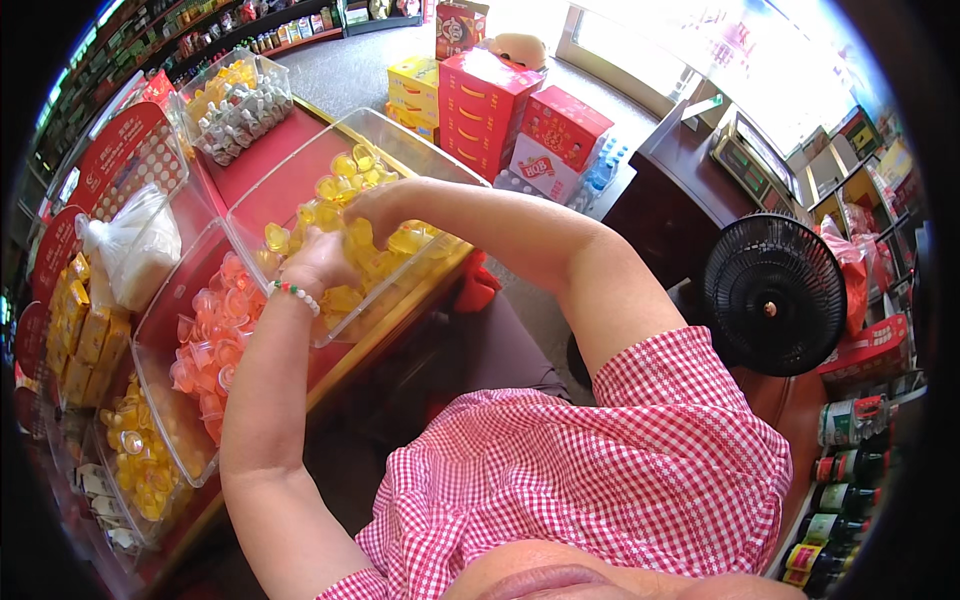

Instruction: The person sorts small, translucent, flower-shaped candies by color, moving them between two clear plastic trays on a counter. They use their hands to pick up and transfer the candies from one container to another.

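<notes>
A clear plastic bin (357,327) holds many small yellow jelly cups (380,262). Both hands are inside it. My left hand (322,259), with a beaded bracelet at the wrist, is down among the cups; its fingers are hidden. My right hand (381,212) reaches in from the other side, close to my left, its fingers bent down over the cups; whether it grips one cannot be told. Just left of this bin, pink jelly cups (217,322) fill another clear bin, and darker yellow cups (141,457) lie in a third at the lower left.
A clear bin of pouches (238,120) stands at the far end of the red display table. A tied white plastic bag (146,244) lies at the left. Stacked red cartons (480,112) stand on the floor beyond. To the right are a black fan (772,292) and a dark counter (694,150).
</notes>
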`<state>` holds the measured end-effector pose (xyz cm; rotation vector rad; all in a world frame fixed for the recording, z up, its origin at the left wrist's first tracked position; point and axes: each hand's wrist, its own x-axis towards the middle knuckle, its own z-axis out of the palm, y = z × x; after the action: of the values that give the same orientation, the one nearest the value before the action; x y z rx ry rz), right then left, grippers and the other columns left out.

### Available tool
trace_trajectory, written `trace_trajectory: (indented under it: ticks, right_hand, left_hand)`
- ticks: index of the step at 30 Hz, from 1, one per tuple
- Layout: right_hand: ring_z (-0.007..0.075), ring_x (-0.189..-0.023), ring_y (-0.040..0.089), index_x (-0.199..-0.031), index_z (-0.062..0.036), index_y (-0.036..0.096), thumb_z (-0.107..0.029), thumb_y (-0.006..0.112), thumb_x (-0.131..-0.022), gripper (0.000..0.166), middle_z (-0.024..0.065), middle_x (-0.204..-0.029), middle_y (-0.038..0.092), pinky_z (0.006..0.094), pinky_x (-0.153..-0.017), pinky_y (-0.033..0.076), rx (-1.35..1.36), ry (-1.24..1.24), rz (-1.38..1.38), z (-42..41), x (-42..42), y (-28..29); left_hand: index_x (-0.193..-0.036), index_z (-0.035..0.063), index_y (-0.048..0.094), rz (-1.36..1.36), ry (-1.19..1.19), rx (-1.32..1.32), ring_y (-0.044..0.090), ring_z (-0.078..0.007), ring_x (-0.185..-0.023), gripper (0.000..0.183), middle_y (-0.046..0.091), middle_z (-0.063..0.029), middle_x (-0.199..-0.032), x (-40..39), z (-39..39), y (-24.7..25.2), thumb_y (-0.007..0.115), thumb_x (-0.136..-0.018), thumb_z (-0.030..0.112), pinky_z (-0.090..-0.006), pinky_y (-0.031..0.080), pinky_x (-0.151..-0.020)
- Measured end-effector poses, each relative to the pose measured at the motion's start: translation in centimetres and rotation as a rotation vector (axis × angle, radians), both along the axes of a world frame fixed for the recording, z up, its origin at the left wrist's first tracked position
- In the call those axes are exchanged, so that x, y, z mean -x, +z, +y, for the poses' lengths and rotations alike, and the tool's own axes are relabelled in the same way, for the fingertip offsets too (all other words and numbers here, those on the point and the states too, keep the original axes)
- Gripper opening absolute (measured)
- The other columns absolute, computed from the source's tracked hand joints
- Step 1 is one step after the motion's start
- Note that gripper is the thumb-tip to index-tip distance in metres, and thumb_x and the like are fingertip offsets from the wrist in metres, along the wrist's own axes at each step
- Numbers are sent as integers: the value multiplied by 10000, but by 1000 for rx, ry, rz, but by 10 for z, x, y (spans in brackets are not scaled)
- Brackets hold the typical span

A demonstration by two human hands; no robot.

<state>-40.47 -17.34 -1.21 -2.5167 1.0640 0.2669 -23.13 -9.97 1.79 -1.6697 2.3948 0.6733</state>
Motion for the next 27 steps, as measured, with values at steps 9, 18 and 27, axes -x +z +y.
trace_trajectory:
  ticks: [9,18,27]
  right_hand:
    - [325,-1230,546,-1326,-152,603,-344,803,-642,739,163,-1295,585,437,-1015,447,86,-94,-82,-4,12,0]
    - [314,-1281,525,-1369,-117,563,-291,798,-657,769,195,-1356,572,390,-1089,403,-10,-127,-148,-8,7,-6]
    - [332,-1228,563,-1345,-96,563,-212,737,-692,686,200,-1293,615,384,-1045,442,72,-60,-140,3,-2,3]
  left_hand:
    - [-1188,32,616,184,41,176,549,-362,-1186,686,512,-271,-1252,-1,-6,-13,851,-559,175,-384,470,-1027]
    - [-1001,1,611,776,178,104,644,-154,-643,419,648,-106,-780,-22,-14,-6,795,-648,132,-303,525,-466]
    - [-1217,77,513,1232,361,52,658,-180,-965,564,633,-104,-1083,-141,44,73,833,-762,175,-288,569,-792]
